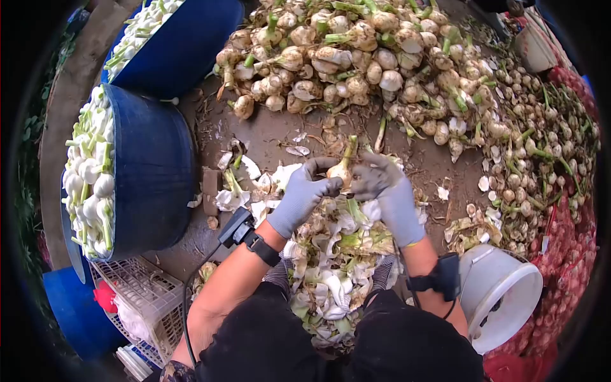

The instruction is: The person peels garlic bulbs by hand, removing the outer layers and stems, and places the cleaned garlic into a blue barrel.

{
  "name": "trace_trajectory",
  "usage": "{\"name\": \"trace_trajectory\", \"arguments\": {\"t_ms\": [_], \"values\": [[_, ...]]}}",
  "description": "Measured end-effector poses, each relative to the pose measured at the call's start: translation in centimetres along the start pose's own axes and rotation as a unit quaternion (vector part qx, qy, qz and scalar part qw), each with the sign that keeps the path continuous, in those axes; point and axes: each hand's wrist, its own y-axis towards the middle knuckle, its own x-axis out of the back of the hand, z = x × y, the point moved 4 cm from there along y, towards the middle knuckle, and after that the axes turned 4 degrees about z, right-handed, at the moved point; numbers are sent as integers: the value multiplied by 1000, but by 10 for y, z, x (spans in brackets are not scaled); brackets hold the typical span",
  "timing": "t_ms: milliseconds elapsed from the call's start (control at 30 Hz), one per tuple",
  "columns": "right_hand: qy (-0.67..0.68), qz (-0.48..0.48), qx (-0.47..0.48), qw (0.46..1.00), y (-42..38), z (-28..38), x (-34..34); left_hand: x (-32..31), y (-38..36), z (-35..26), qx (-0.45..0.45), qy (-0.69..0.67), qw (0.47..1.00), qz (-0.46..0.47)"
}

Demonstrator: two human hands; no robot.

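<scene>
- dark trousers (273, 337) lie nearest the camera, spread apart at the bottom edge.
- between and beyond them is a loose heap of peelings (334, 286), white, cream and pale green.
- the grey-gloved left hand (304, 194) has its thumb and fingers clamped on a garlic bulb (339, 172), gripping from the bulb's left side.
- the garlic bulb is held up in front of the person, over the far part of the peelings, its short green stem (350, 148) pointing away from the body.
- the right hand (388, 191), gloved to match, is just to the right of the garlic bulb; its fingers are bent and blurred, and whether they touch it cannot be told.
- beyond the hands spreads a big pile of soil-stained bulbs (363, 57), many with green stems.
- farther right, smaller bulbs (519, 172) lie up against red net sacks (560, 274).
- to the left, a blue tub (153, 172) is full of clean white bulbs (92, 184), with a second tub (184, 48) behind it, also filled.
- a white bucket (482, 270) is tilted beside the right forearm; a pale plastic crate (149, 296) is at lower left.
</scene>
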Motion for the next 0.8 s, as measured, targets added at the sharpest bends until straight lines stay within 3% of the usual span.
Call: {"name": "trace_trajectory", "arguments": {"t_ms": [67,133,167,233,267,300,367,400,467,567,633,700,733,800], "values": [[-28,-54,-12,998,-7,23,6,-11,-5,-4,-3,5,1000,3],[-206,113,54,971,-1,27,8,-26,-11,-13,-47,68,996,36],[-205,113,52,971,-4,36,0,-36,-19,-24,0,160,985,65],[-351,84,-153,920,-11,42,-18,-49,-29,-40,-161,386,908,16],[-110,21,-100,989,-8,26,-22,-44,-31,-38,-156,388,908,10],[-108,24,-102,989,-8,22,-16,-40,-27,-35,-142,361,922,15],[-271,54,-144,950,-16,25,-11,-39,-23,-33,-123,331,935,25],[-188,43,-96,976,-21,23,-13,-40,-24,-41,-155,378,913,18],[-161,47,-96,981,-26,25,-11,-46,-25,-51,-234,418,877,16],[-136,56,-97,984,-29,28,-10,-57,-25,-61,-281,447,849,27],[-169,4,-94,981,-30,32,-11,-59,-24,-54,-260,440,859,37],[-193,5,-109,975,-29,28,-7,-51,-21,-41,-111,330,937,35],[-168,2,-103,980,-32,29,-9,-48,-21,-38,-111,332,936,32],[-158,5,-117,981,-34,33,-12,-42,-21,-32,-86,81,990,71]]}}
